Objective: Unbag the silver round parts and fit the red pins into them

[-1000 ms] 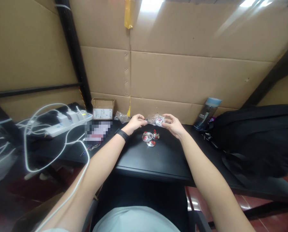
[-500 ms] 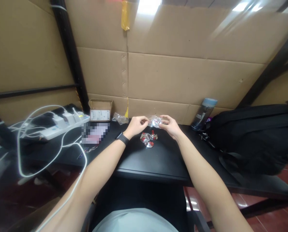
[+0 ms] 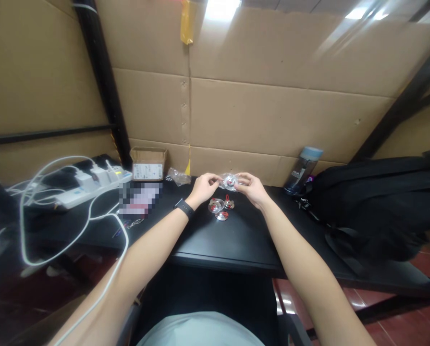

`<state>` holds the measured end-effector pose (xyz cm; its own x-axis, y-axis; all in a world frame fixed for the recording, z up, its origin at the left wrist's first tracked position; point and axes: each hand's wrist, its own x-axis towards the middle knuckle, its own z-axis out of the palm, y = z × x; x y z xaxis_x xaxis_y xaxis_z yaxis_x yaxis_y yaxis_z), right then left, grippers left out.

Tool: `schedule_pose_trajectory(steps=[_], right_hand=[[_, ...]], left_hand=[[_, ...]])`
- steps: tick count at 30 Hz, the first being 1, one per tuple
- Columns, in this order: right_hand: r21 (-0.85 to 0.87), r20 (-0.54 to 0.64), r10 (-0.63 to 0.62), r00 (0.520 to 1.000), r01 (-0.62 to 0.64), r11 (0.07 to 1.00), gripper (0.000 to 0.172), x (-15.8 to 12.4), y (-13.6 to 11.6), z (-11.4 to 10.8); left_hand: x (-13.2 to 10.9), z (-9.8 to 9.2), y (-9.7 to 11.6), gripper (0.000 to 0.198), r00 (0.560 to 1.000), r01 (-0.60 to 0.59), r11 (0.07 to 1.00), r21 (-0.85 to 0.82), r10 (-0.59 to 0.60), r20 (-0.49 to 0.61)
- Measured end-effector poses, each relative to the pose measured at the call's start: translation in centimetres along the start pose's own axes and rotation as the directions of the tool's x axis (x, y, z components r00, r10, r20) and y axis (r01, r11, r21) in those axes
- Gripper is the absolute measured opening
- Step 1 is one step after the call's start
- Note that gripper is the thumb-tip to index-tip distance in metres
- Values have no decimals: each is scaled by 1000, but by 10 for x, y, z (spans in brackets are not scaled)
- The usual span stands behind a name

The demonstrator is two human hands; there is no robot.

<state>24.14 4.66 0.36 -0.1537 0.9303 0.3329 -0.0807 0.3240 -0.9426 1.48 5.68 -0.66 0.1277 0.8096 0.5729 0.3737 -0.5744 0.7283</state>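
Observation:
Between my hands a clear plastic bag (image 3: 222, 183) is held up over the black table, with a shiny silver finger cymbal (image 3: 230, 180) showing a bit of red inside. My left hand (image 3: 204, 187) pinches the bag's left side with thumb and forefinger. On the opposite side, my right hand (image 3: 253, 190) grips the bag around the cymbal, fingers behind and thumb in front. Just below, several more silver finger cymbals (image 3: 221, 216) with red loops lie close together on the table, some overlapping. A dark watch sits on my left wrist.
Crumpled clear plastic (image 3: 178, 176) and a small open cardboard box (image 3: 148, 166) stand at the back left. A white power strip (image 3: 92, 188) with cables, a blurred-out item and a chain lie left. On the right are a blue-capped bottle (image 3: 303, 170) and a black backpack (image 3: 376, 206).
The bagged cymbal has turned slightly between my hands, and red now shows on its face. Both hands keep their hold in nearly the same place.

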Motion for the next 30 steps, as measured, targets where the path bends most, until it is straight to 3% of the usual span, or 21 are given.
schedule_pose_trajectory(steps=[8,16,22,30], right_hand=[[-23,-11,-3,1000,3,1000,52,1,1,0],[-26,14,-21,1000,21,999,52,1,2,-1],[-27,12,-26,1000,26,999,53,2,3,1],[-134,-41,-81,996,75,988,49,1,4,3]], left_hand=[[4,6,-17,22,992,64,989,-132,-49,115],[4,4,-17,31,976,79,969,-233,-28,215],[3,4,-16,24,977,70,971,-228,-20,214],[3,4,-16,30,982,32,981,-189,4,188]])
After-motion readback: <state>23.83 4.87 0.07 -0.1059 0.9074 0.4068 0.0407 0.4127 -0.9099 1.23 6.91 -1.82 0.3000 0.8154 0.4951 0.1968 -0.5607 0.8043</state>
